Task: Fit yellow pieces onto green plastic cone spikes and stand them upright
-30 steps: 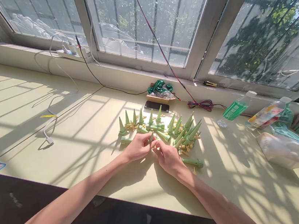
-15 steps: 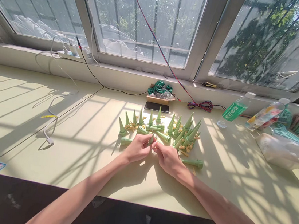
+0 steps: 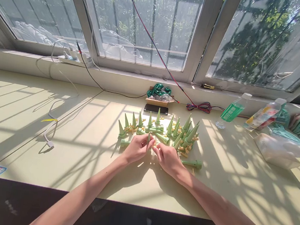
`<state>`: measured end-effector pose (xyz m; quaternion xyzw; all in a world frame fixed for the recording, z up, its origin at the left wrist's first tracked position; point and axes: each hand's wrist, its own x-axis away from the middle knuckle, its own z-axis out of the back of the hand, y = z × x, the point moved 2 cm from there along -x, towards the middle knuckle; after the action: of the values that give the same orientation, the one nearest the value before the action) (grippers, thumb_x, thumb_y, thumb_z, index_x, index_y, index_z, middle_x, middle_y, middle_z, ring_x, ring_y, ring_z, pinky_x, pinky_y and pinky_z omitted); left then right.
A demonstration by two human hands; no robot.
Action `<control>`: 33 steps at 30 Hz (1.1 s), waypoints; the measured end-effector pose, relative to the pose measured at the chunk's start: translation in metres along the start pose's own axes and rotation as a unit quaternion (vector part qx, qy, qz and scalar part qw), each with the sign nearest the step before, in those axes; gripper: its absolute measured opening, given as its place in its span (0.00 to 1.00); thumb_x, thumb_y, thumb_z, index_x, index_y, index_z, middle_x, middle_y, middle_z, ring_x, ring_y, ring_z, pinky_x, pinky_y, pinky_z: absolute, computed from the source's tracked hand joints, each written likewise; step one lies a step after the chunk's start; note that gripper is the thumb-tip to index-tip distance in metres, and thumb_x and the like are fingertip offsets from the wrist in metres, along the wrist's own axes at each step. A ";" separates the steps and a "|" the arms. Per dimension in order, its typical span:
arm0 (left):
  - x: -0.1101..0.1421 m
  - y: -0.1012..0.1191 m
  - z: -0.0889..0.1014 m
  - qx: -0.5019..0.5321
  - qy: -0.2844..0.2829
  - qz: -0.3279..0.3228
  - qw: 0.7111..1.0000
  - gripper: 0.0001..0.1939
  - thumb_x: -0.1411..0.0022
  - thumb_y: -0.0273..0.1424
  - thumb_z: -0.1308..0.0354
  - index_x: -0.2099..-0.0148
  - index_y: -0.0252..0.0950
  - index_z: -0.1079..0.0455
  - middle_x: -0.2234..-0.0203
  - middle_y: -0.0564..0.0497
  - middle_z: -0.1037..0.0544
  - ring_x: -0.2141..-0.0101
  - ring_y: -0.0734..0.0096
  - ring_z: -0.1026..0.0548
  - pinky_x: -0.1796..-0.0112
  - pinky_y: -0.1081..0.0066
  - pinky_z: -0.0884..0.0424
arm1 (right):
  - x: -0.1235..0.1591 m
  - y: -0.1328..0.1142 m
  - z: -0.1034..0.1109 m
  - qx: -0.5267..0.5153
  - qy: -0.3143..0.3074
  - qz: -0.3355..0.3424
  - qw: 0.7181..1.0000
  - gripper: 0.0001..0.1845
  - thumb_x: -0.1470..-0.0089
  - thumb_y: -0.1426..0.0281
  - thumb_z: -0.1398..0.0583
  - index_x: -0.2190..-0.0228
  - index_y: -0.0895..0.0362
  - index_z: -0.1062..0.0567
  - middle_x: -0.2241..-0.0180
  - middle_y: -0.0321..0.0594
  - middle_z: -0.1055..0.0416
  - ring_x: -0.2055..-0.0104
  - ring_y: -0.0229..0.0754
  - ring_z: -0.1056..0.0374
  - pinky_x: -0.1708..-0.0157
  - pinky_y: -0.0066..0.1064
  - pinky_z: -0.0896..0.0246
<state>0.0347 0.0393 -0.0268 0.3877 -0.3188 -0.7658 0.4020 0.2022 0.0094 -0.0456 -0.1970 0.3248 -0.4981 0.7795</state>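
My left hand point(image 3: 136, 149) is closed around a green plastic spike point(image 3: 149, 137), whose pointed tip stands up past the fingers. Close beside it, my right hand point(image 3: 170, 159) pinches with its fingertips. A pale yellow bit shows by those fingertips, too small to make out. Behind both hands stand several green cone-shaped spikes point(image 3: 191, 134), points up, with small yellow pieces point(image 3: 185, 150) scattered among them. Other spikes lie on their sides, one of them a green spike point(image 3: 194, 163) right of my right hand.
A black phone point(image 3: 156, 109) lies before a small cardboard box point(image 3: 159, 102) with green material. A coiled cable point(image 3: 202, 107), a green-labelled bottle point(image 3: 233, 110), another bottle point(image 3: 264, 114) and a plastic bag point(image 3: 277, 151) are to the right. A white cable point(image 3: 49, 130) lies left on the table point(image 3: 83, 159).
My hands have come slightly apart at the fingertips. The spike in my left hand has shifted a little left and stands more upright. The view has moved slightly.
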 end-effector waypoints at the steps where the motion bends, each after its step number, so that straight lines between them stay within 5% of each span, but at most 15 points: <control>1: 0.000 0.000 0.001 -0.006 0.008 0.001 1.000 0.16 0.31 0.41 0.45 0.65 0.34 0.29 0.81 0.55 0.31 0.80 0.76 0.37 0.78 0.74 0.42 | 0.000 0.000 0.000 -0.002 0.004 -0.003 1.000 0.17 0.33 0.63 0.49 0.73 0.55 0.32 0.79 0.34 0.38 0.78 0.37 0.44 0.76 0.29 0.50; 10: -0.003 -0.004 0.012 -0.056 0.096 0.014 0.994 0.13 0.31 0.40 0.46 0.63 0.36 0.33 0.76 0.54 0.27 0.79 0.75 0.31 0.75 0.74 0.36 | 0.000 -0.010 0.001 -0.002 -0.046 0.053 0.998 0.20 0.34 0.68 0.46 0.79 0.54 0.40 0.82 0.31 0.44 0.80 0.35 0.49 0.77 0.30 0.55; 19: -0.019 0.004 0.038 -0.166 0.069 0.056 0.982 0.16 0.36 0.41 0.46 0.64 0.34 0.26 0.70 0.47 0.20 0.76 0.69 0.26 0.74 0.72 0.31 | -0.002 -0.014 0.003 0.022 -0.104 0.074 0.992 0.20 0.34 0.70 0.43 0.78 0.56 0.38 0.81 0.31 0.41 0.78 0.34 0.47 0.76 0.28 0.56; 26: -0.013 0.001 0.041 -0.115 0.036 0.143 0.982 0.17 0.38 0.45 0.45 0.67 0.36 0.29 0.87 0.55 0.28 0.84 0.68 0.27 0.77 0.72 0.32 | -0.003 -0.013 0.001 0.056 -0.109 0.088 0.989 0.18 0.34 0.70 0.44 0.78 0.57 0.35 0.80 0.31 0.42 0.78 0.34 0.50 0.75 0.28 0.56; 33: -0.014 -0.007 0.037 -0.096 0.054 0.155 0.982 0.14 0.40 0.43 0.44 0.65 0.37 0.30 0.84 0.55 0.26 0.81 0.65 0.23 0.74 0.71 0.29 | -0.004 -0.009 -0.002 0.074 -0.109 0.090 0.987 0.18 0.33 0.70 0.45 0.77 0.57 0.34 0.79 0.32 0.40 0.78 0.35 0.49 0.75 0.28 0.56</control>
<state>0.0062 0.0609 -0.0097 0.3338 -0.2782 -0.6990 0.5679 0.1936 0.0088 -0.0402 -0.1621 0.2162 -0.4244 0.8642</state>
